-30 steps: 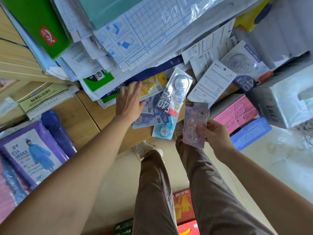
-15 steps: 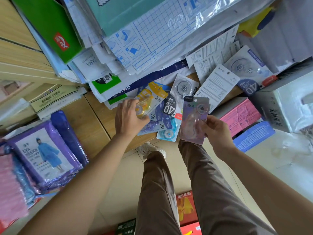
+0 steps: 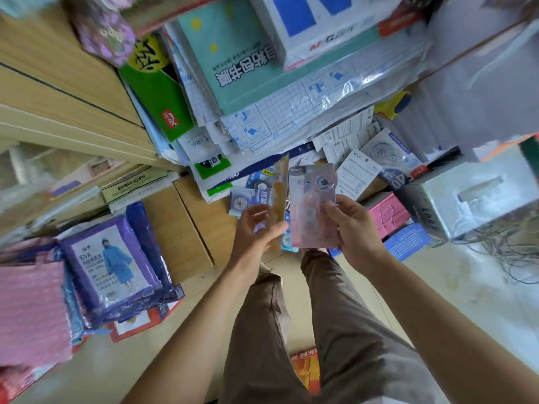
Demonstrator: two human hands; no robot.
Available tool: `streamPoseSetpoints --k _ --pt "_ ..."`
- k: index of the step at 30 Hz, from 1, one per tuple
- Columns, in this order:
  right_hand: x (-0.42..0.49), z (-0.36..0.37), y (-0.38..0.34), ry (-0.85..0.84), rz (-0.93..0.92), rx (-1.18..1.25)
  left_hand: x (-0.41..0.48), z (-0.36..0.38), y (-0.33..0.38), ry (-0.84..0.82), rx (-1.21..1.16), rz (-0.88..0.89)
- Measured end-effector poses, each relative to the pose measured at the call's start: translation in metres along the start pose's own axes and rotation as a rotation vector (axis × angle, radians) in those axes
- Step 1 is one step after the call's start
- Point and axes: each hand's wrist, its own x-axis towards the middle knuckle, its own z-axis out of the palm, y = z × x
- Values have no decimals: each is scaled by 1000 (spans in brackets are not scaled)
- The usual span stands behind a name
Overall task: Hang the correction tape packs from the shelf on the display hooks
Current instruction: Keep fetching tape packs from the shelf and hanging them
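My right hand (image 3: 354, 228) grips a pink-purple correction tape pack (image 3: 312, 205) by its right edge, held upright above the shelf. My left hand (image 3: 256, 228) holds a yellow-orange correction tape pack (image 3: 280, 193), seen almost edge-on, close beside the pink one. Several more correction tape packs lie on the wooden shelf (image 3: 201, 217) behind my hands: blue ones (image 3: 243, 199) just left of the yellow pack, and white ones marked 40 (image 3: 388, 158) with some turned face down at the right. No display hooks are in view.
Piles of book-cover sheets (image 3: 280, 118) and a teal pack (image 3: 239, 65) fill the shelf behind. Purple raincoat packs (image 3: 113, 266) sit lower left, a pink box (image 3: 388, 214) and grey box (image 3: 472, 193) at right. Slatted wood panel (image 3: 58, 91) at left. My legs stand below.
My left hand has lifted the yellow pack off the shelf pile and brought it up beside the pink pack. My right hand raised the pink pack slightly. The camera tilted up.
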Motion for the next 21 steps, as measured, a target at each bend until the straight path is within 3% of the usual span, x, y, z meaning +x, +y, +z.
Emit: streamPoseSetpoints --k 4,9,14,21 --pt "-47 30 -43 -102 -123 -114 -45 2 45 -60 91 84" --pt "-94 62 -79 -235 -95 -104 -97 -7 93 11 210 226" --pt "-133 92 -110 -344 -143 -97 -145 -24 125 -71 239 338" --pt "-168 114 -145 -325 -261 -190 -199 -50 165 94 37 418"
